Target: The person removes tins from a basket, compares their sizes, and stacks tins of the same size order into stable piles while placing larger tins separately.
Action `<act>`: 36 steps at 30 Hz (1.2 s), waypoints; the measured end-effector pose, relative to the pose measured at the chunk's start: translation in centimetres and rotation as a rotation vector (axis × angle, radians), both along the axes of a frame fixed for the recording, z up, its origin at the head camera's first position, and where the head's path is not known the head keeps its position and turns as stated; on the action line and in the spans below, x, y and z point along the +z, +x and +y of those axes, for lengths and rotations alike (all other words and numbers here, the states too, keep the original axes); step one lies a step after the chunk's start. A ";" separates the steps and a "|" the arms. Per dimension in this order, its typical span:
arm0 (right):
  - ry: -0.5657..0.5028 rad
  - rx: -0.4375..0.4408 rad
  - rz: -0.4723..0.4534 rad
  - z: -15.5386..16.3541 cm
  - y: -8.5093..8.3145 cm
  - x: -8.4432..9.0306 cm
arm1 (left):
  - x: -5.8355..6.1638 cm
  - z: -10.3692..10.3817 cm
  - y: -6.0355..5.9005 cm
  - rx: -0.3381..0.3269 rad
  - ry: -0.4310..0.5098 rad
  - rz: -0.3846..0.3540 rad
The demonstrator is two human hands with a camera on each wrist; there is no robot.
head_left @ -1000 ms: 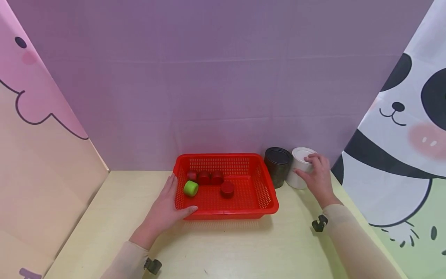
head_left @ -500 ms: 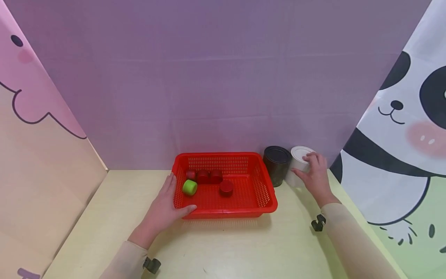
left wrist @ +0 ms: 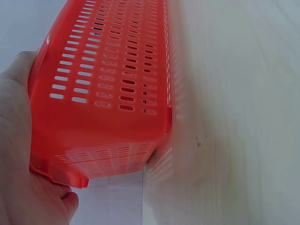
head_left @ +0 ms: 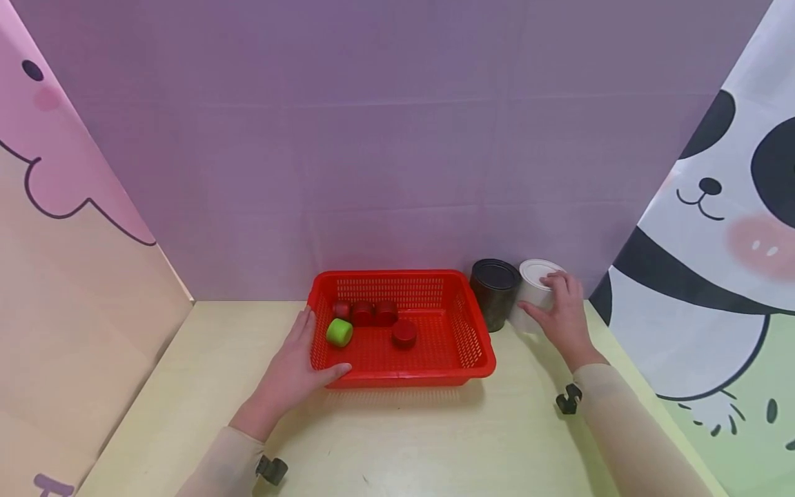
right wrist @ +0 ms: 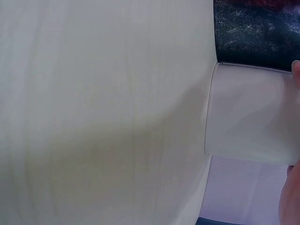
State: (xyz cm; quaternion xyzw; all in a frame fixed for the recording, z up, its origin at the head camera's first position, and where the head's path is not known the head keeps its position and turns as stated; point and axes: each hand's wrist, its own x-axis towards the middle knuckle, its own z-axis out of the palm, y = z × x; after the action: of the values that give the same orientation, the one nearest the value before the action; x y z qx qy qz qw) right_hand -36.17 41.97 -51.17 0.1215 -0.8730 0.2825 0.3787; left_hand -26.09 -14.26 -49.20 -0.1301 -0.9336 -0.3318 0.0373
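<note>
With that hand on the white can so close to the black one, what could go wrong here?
The right hand grips the white can, which touches the black can; moving it carelessly might knock the black one over. The left hand holds only a corner of the red basket, so tilting it could roll the green cap.

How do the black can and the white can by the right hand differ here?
The black can is dark and stands free, next to the red basket. The white can is pale, stands farther from the basket, and is gripped by the right hand, fingers over its lid. Both are upright, lidded cylinders of similar size, side by side on the table.
</note>
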 end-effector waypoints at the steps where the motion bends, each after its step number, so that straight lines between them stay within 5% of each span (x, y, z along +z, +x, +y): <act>1: 0.003 -0.001 0.001 0.1 0.0 0.0 | 0.0 0.0 0.0 0.000 0.000 0.000; 17: 0.032 0.005 0.076 0.3 0.5 1.0 | -0.1 0.1 -0.2 -0.002 -0.001 -0.007; 27: -0.021 0.089 0.152 -3.2 1.2 4.1 | -0.3 -0.1 -0.2 -0.004 -0.001 0.006; 36: 0.041 0.212 -0.100 -8.2 2.6 7.3 | -0.2 -0.1 -0.2 -0.006 -0.002 0.010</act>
State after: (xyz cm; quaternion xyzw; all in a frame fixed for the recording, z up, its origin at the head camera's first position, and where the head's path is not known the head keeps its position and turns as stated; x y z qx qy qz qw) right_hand -33.52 33.76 -43.86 0.2066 -0.8786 0.3086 0.3002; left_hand -26.28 -14.35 -49.43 -0.1345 -0.9333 -0.3305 0.0407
